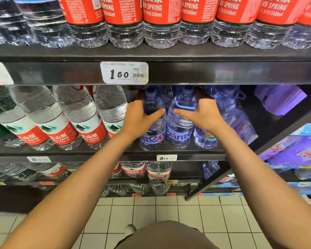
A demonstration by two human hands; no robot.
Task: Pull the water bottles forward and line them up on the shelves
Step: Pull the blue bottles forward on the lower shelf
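The upper shelf's front lip [205, 73] cuts off the caps of the blue-tinted bottles on the middle shelf [97, 151], and the fingertips of both hands vanish behind the bottles they reach around, so how far the fingers curl at the back cannot be made out. The left hand [140, 119] wraps the left blue bottle [153, 123], thumb lying across its front; the right hand [199, 114] grips the neighbouring blue bottle [180, 121] the same way, thumb pointing inward. Both bottles stand upright near the shelf's front edge, touching each other. A third blue bottle [228, 108] stands just right of them, partly hidden by the right wrist, with more dim ones behind. To the left, large clear bottles with red labels [61, 119] fill the row. Above sits a row of red-labelled small bottles [160, 20], tops cropped by the frame, over a price tag [124, 73] reading 1.50. Lower shelves are dark and blurred.
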